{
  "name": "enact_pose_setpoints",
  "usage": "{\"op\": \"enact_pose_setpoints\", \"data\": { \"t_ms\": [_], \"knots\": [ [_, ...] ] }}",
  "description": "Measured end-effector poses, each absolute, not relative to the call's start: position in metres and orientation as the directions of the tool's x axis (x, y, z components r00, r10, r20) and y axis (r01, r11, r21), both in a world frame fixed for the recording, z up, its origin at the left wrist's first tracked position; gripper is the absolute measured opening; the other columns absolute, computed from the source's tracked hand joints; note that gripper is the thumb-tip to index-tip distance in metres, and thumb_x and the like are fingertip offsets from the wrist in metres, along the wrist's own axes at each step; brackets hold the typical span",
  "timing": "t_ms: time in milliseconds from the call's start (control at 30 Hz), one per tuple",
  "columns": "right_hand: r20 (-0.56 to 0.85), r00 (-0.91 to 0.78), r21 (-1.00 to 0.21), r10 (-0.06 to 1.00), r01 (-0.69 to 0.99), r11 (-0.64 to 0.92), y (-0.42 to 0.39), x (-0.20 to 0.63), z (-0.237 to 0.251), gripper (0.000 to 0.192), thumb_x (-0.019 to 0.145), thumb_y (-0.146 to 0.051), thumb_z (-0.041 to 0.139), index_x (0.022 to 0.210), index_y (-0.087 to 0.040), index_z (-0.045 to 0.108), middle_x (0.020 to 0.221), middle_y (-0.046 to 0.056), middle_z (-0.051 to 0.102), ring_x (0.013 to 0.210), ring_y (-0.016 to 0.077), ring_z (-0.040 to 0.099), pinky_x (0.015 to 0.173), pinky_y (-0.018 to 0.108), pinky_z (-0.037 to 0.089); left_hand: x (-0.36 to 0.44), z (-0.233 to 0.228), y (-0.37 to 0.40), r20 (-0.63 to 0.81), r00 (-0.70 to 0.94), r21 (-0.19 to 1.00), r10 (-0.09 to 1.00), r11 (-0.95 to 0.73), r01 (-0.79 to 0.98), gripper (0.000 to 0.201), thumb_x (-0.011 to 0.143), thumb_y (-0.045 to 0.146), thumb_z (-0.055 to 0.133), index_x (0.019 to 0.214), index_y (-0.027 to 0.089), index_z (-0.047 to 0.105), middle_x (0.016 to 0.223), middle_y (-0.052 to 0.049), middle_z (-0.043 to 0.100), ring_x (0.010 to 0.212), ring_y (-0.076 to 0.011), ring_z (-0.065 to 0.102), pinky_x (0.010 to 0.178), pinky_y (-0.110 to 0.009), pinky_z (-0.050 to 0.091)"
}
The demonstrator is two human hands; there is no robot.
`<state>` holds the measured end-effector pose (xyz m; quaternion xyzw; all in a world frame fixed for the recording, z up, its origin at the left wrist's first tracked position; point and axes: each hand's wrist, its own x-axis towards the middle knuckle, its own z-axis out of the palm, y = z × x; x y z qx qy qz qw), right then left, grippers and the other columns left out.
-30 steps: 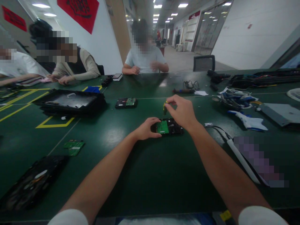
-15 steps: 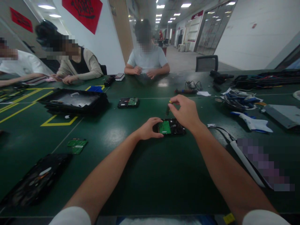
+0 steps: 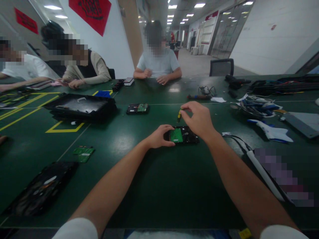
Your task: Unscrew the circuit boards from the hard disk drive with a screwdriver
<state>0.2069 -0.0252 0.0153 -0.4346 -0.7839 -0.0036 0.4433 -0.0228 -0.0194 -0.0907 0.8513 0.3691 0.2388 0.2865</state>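
Over hard drive (image 3: 183,135) | right hand (image 3: 196,120) pinches screwdriver (image 3: 178,116) | upright, tip down

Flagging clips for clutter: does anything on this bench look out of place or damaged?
A loose green circuit board lies bare on the dark green table, apart from any drive. Right-side blue and white cables sit tangled.

I see a dark green table (image 3: 154,186) marked with yellow lines (image 3: 63,130). The drive (image 3: 183,135) is black with a bright green board. The screwdriver (image 3: 178,116) looks black and yellow. 1 red banner (image 3: 91,13) hangs on the white wall (image 3: 113,46).
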Motion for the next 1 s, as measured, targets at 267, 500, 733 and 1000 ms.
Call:
{"op": "enact_pose_setpoints", "data": {
  "t_ms": [267,500,733,1000],
  "knots": [
    [0.694,-0.237,-0.385,0.680,0.675,0.629,-0.0259,0.2064,0.0167,0.007,0.091,-0.028,0.064,0.095,-0.024,0.068,0.098,0.007,0.074,0.093,0.0265,0.068,0.087,0.044,0.052,-0.0240,-0.0910,-0.0195,0.185,0.614,0.663,0.767,-0.559,0.498,0.089,0.070,0.060,0.085,0.146,0.025,0.055,0.154,-0.013,0.047,0.145,-0.0341,0.042,0.124,-0.051,0.034],
    [0.692,-0.219,-0.392,0.688,0.686,0.613,-0.0284,0.2047,0.0174,0.010,0.089,-0.025,0.064,0.098,-0.023,0.067,0.101,0.009,0.073,0.092,0.0272,0.067,0.087,0.043,0.052,-0.0235,-0.0887,-0.0204,0.159,0.610,0.674,0.776,-0.537,0.508,0.089,0.070,0.059,0.085,0.146,0.026,0.054,0.154,-0.012,0.047,0.146,-0.0346,0.041,0.123,-0.053,0.034],
    [0.689,-0.232,-0.390,0.687,0.680,0.621,-0.0283,0.2037,0.0178,0.009,0.091,-0.027,0.064,0.098,-0.023,0.068,0.100,0.008,0.074,0.091,0.0262,0.068,0.087,0.042,0.052,-0.0238,-0.0905,-0.0206,0.184,0.612,0.667,0.769,-0.555,0.497,0.089,0.071,0.060,0.084,0.147,0.024,0.054,0.153,-0.013,0.047,0.144,-0.0340,0.042,0.123,-0.051,0.034],
    [0.686,-0.204,-0.427,0.698,0.665,0.613,-0.0264,0.2033,0.0141,0.012,0.090,-0.029,0.066,0.100,-0.022,0.067,0.100,0.008,0.074,0.090,0.0262,0.068,0.085,0.043,0.052,-0.0237,-0.0942,-0.0175,0.193,0.614,0.658,0.765,-0.565,0.498,0.089,0.070,0.060,0.085,0.146,0.024,0.055,0.152,-0.013,0.048,0.144,-0.0341,0.042,0.123,-0.051,0.034]
  ]
}}
